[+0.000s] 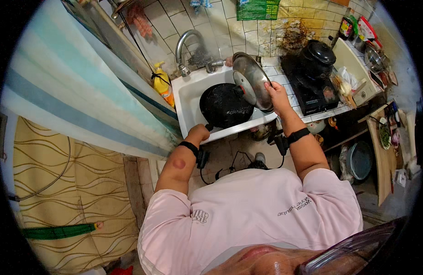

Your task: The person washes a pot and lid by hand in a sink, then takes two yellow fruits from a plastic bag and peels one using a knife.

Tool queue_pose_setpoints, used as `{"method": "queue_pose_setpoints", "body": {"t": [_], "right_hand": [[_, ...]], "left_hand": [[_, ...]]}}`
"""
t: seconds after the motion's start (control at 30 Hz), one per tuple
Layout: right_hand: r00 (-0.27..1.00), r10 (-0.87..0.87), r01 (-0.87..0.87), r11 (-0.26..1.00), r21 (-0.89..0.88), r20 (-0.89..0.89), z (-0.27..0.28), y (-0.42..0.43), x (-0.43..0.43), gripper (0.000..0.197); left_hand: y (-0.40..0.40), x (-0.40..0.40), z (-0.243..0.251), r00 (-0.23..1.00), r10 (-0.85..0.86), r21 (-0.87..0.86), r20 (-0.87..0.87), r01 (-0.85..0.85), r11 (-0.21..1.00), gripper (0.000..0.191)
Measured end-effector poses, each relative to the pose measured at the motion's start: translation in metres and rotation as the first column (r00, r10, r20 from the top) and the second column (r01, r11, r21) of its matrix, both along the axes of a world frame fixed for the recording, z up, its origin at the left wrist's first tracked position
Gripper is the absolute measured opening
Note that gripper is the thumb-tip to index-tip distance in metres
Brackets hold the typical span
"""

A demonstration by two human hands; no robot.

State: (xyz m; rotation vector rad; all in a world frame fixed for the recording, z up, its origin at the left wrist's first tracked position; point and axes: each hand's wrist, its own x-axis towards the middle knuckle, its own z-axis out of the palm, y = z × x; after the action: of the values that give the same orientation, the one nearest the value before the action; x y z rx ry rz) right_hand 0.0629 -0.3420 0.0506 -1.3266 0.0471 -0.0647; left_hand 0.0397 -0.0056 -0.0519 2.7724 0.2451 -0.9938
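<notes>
A black wok or frying pan (225,106) rests in the white sink basin (185,99), partly covered on its right by a lid. My left hand (198,133) is closed around its short dark handle at the sink's front-left rim. Whether the pan's inside or its underside faces up I cannot tell. In my right hand (278,96), pinched at the rim, a round metal lid (259,77) stands tilted over the basin's right side. A paler disc (244,84) with a black, red-ringed knob shows on its left face.
A curved faucet (189,37) rises behind the sink, beside a yellow pump bottle (162,84). To the right, a lidded black pot (318,58) sits on a black cooktop (311,92). A striped curtain (91,89) hangs close on the left. A cutting board (379,154) projects at right.
</notes>
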Motion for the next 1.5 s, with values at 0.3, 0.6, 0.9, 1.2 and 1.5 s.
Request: {"method": "queue_pose_setpoints", "body": {"t": [0.3, 0.6, 0.9, 1.2, 1.5], "right_hand": [[1.000, -0.004, 0.002, 0.998, 0.056, 0.024, 0.004, -0.026, 0.010, 0.015], [0.993, 0.111, -0.114, 0.990, 0.082, 0.033, -0.019, -0.058, 0.051, 0.019], [0.978, 0.201, -0.206, 0.961, 0.183, 0.046, -0.009, -0.066, 0.064, 0.023], [0.974, 0.221, -0.227, 0.964, 0.140, 0.056, -0.021, -0.077, 0.072, 0.017], [0.974, 0.216, -0.221, 0.972, 0.078, 0.062, -0.026, -0.078, 0.071, 0.023]], "left_hand": [[-0.034, 0.018, 0.113, 0.998, -0.063, 0.355, -0.032, 0.070, 0.932, 0.029], [-0.105, 0.076, 0.192, 0.901, -0.420, 0.702, -0.109, 0.369, 0.609, 0.027], [-0.182, 0.104, 0.238, 0.788, -0.231, 0.745, -0.571, 0.615, 0.259, 0.043], [-0.220, 0.106, 0.281, 0.822, -0.177, 0.760, -0.542, 0.569, 0.313, 0.047], [-0.190, 0.100, 0.252, 0.806, -0.182, 0.752, -0.563, 0.591, 0.291, 0.043]]}}
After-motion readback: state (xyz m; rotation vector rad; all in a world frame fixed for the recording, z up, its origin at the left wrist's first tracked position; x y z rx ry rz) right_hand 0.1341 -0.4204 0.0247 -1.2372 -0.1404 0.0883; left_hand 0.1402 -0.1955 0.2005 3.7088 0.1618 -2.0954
